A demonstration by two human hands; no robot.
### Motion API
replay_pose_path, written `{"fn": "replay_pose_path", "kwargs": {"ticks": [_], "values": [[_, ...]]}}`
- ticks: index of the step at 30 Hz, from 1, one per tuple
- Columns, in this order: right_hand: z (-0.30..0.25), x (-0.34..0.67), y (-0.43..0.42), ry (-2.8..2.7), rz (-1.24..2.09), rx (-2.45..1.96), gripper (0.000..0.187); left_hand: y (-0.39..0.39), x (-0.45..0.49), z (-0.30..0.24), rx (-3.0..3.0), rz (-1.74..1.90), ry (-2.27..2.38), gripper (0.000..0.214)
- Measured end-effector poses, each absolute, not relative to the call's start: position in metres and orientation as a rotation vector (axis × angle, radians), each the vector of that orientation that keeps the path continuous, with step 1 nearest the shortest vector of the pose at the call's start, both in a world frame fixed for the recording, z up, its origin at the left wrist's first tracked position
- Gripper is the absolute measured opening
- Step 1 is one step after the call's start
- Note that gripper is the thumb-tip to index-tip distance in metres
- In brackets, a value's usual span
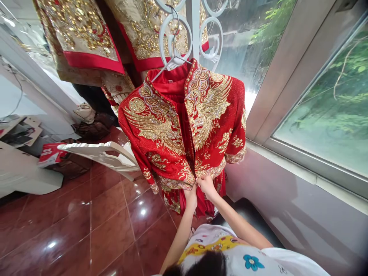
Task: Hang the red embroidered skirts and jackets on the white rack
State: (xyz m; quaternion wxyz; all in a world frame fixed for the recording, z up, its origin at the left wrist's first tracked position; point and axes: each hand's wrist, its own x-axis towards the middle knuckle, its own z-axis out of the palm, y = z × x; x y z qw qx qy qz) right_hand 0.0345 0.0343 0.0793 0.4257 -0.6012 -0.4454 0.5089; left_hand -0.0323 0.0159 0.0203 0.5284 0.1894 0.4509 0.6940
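A red jacket [169,142] with gold embroidered wings and a stand-up collar hangs on a wire hanger [174,34], in front of me. Its front edges part from the collar down and come together at the embroidered hem. There my left hand [191,195] and my right hand [206,185] meet, fingers pinched on the two sides of the hem. Whatever fastener lies between the fingertips is too small to make out. Below the jacket shows a red pleated skirt [201,206] with gold trim.
White scrolled metalwork [176,28] carries the hanger. Gold-sequinned garments [86,34] hang behind at upper left. A white chair [106,157] stands left of the jacket, and a window [330,103] with a sill [287,165] runs along the right. A black seat [250,218] is below it.
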Motion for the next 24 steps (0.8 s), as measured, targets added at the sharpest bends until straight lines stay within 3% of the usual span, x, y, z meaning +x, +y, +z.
{"fn": "replay_pose_path", "kwargs": {"ticks": [7,16,24], "values": [[0.085,0.026,0.039,-1.102,1.365,-1.403,0.022,0.021,-0.037,0.023,0.367,1.683,0.957,0.037],[0.102,0.055,0.032,-0.953,1.881,-1.180,0.025,0.011,-0.033,0.030,0.333,1.528,0.896,0.033],[0.107,0.054,0.031,-0.884,1.870,-1.219,0.018,0.012,-0.027,0.037,0.402,1.722,0.996,0.036]]}}
